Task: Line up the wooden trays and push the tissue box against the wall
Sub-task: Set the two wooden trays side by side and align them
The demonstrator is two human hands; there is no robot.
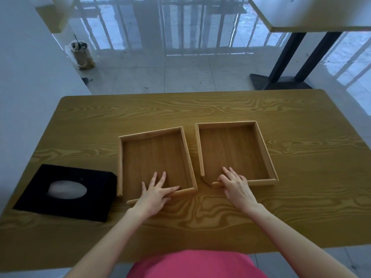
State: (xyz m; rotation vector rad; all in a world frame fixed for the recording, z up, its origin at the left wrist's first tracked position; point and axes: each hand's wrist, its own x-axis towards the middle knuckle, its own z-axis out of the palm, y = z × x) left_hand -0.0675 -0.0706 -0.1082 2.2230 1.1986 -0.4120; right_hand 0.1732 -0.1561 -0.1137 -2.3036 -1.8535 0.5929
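Observation:
Two shallow wooden trays lie side by side on the wooden table. The left tray is turned slightly clockwise, so a wedge-shaped gap separates it from the right tray. My left hand rests on the left tray's near rim, fingers spread into the tray. Over the near left corner of the right tray lies my right hand, fingers inside, thumb on the rim. A black tissue box with an oval opening sits at the left, touching the left tray's side, a little off the white wall.
The table's left edge runs along the white wall. Beyond the far edge, on the tiled floor, stands a cup in a plastic bag. Another table with black legs stands at the upper right.

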